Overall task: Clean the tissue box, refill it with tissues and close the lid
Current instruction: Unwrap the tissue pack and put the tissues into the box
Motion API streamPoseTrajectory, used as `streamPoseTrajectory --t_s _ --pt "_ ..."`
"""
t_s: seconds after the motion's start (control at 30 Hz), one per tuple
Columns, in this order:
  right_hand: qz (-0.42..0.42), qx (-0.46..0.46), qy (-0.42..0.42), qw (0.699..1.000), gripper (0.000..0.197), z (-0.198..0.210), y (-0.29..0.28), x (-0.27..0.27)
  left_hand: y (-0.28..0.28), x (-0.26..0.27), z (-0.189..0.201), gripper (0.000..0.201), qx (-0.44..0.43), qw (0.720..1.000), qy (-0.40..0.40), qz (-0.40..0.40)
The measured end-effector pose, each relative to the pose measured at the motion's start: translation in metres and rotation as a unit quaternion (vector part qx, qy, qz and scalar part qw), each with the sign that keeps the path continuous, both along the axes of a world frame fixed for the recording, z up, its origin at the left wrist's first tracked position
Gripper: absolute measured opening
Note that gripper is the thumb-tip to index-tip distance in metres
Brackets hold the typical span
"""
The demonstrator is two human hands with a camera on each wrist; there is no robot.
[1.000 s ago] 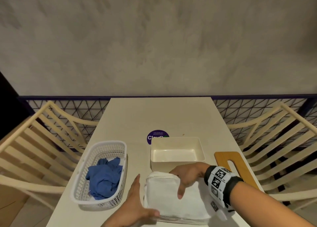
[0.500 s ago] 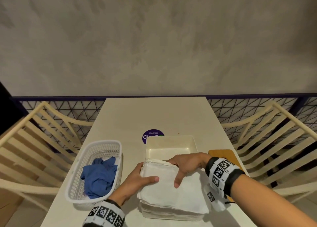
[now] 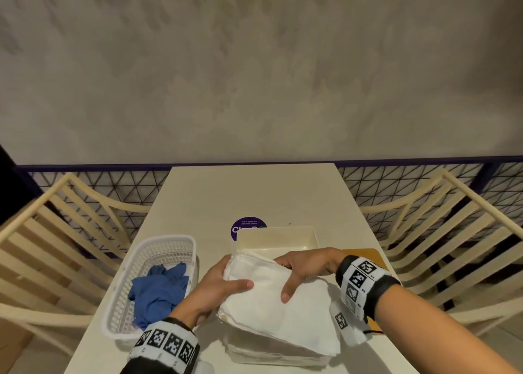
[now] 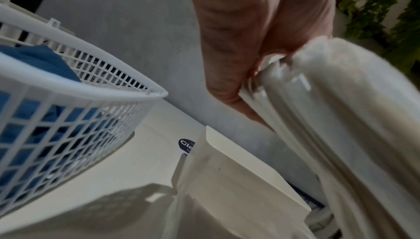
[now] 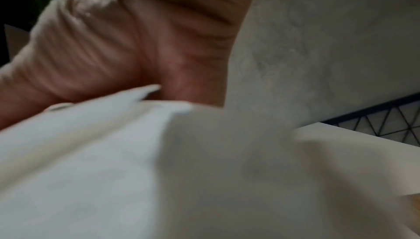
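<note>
The open cream plastic tissue box (image 3: 277, 236) lay crosswise; left hand (image 3: 218, 288) and right hand (image 3: 307, 269) gripped the white tissue stack (image 3: 271, 308), far edge raised.

Head view: looking forward and down from above the table (image 3: 254, 192), taking in both hands and the far wall.
Left wrist view: sitting low and close — facing along the left hand (image 4: 245, 48) toward the white basket (image 4: 75, 88).
Right wrist view: pressing very near the tissue stack (image 5: 113, 171), blurred.
Shared: all three are showing the tissue stack — the head and left wrist views also the basket.
</note>
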State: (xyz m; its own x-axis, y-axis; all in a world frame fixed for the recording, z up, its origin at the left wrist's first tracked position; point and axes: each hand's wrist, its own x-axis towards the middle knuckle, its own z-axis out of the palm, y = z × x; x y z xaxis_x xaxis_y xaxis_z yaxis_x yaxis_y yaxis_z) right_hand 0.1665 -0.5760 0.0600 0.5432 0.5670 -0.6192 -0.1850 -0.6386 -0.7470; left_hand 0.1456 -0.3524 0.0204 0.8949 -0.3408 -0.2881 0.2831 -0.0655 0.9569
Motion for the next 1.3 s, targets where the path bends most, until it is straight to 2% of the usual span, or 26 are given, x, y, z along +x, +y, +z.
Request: streamPoseTrajectory --t_s 0.13,0.17,0.23,0.27,0.3,0.37,0.4,0.43,0.47,0.57,0.67,0.7,0.83,0.87,0.97,1.1,1.3 --pt "0.011 -0.011 0.015 1.0 0.056 -0.006 -0.035 -0.007 0.007 0.009 0.007 0.062 -0.02 0.999 -0.019 0.026" --pt "-0.02 0.011 0.027 0.999 0.06 -0.01 -0.047 -0.01 0.008 0.01 0.008 0.061 -0.027 0.999 -0.017 0.028" --pt "-0.135 0.089 0.041 0.986 0.073 -0.019 -0.068 -0.02 0.006 0.012 0.008 0.069 -0.04 0.998 -0.011 0.036" --pt "-0.206 0.147 0.047 0.966 0.077 -0.024 -0.075 -0.025 0.003 0.014 0.008 0.071 -0.049 0.998 -0.005 0.041" --pt "-0.277 0.217 0.057 0.934 0.079 -0.029 -0.08 -0.03 -0.001 0.017 0.007 0.068 -0.06 0.997 0.0 0.047" --pt "-0.394 0.332 0.08 0.853 0.077 -0.035 -0.083 -0.034 -0.011 0.027 0.007 0.052 -0.072 0.995 0.008 0.073" --pt "-0.441 0.353 0.083 0.821 0.069 -0.037 -0.082 -0.032 -0.016 0.034 0.008 0.045 -0.068 0.994 0.015 0.089" --pt "-0.481 0.342 0.074 0.804 0.057 -0.037 -0.08 -0.027 -0.021 0.043 0.007 0.042 -0.055 0.993 0.021 0.101" --pt "-0.514 0.304 0.054 0.8 0.046 -0.035 -0.079 -0.021 -0.025 0.052 0.005 0.043 -0.035 0.993 0.026 0.109" --pt "-0.56 0.186 -0.001 0.807 0.034 -0.028 -0.078 0.0 -0.032 0.08 -0.002 0.047 0.038 0.991 0.048 0.119" --pt "-0.563 0.136 -0.016 0.815 0.033 -0.026 -0.078 0.021 -0.035 0.103 -0.014 0.072 0.133 0.982 0.06 0.123" --pt "-0.561 0.121 -0.02 0.819 0.036 -0.027 -0.079 0.028 -0.035 0.109 -0.017 0.074 0.152 0.979 0.059 0.125" --pt "-0.542 0.048 -0.052 0.837 0.059 -0.037 -0.073 0.055 -0.037 0.124 -0.026 0.061 0.217 0.964 0.047 0.145" --pt "-0.538 0.021 -0.064 0.84 0.056 -0.039 -0.072 0.06 -0.038 0.127 -0.029 0.062 0.232 0.961 0.045 0.144" --pt "-0.51 -0.05 -0.1 0.853 0.023 -0.045 -0.067 0.073 -0.042 0.134 -0.033 0.057 0.252 0.957 0.046 0.138" --pt "-0.475 -0.11 -0.134 0.863 0.035 -0.061 -0.064 0.081 -0.047 0.135 -0.035 0.044 0.25 0.959 0.044 0.123" --pt "-0.431 -0.168 -0.152 0.874 0.04 -0.061 -0.067 0.088 -0.055 0.129 -0.032 0.052 0.36 0.929 -0.002 0.085"
